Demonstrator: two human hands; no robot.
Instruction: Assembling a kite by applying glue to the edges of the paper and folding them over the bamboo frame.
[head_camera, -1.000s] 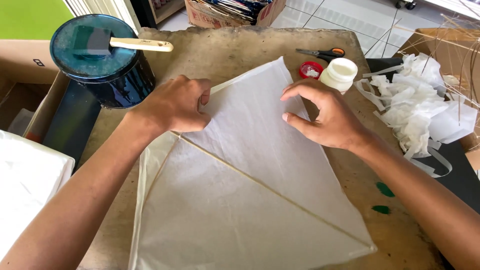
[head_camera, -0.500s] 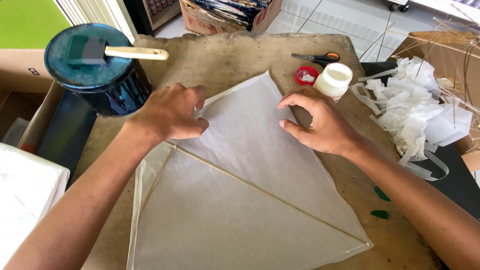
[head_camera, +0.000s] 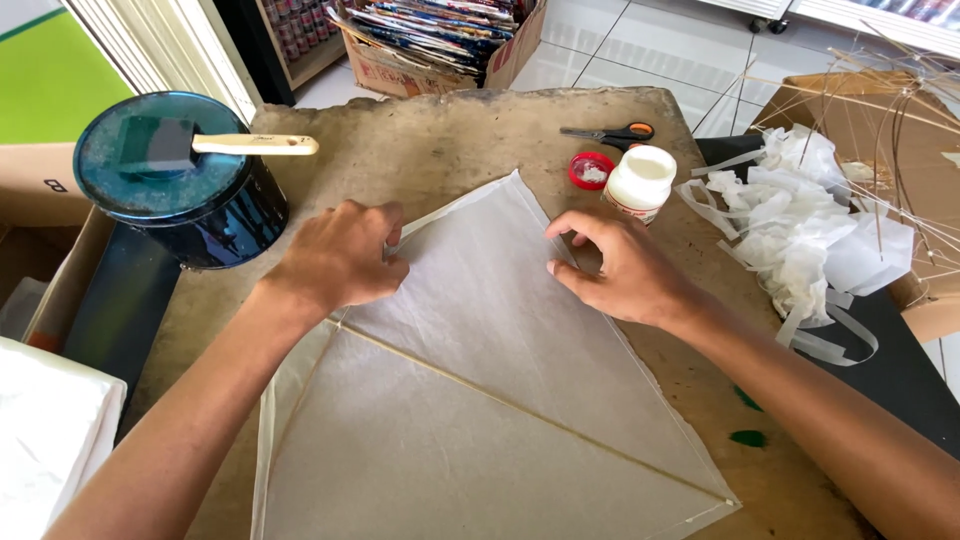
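Left hand (head_camera: 335, 258) and right hand (head_camera: 625, 272) press white paper kite (head_camera: 480, 380).

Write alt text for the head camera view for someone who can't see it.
Two bare hands, left hand and right hand, press on a white paper kite lying on a worn brown table. Nearby sit a dark tin with a foam brush, a white glue bottle, scissors and paper scraps.
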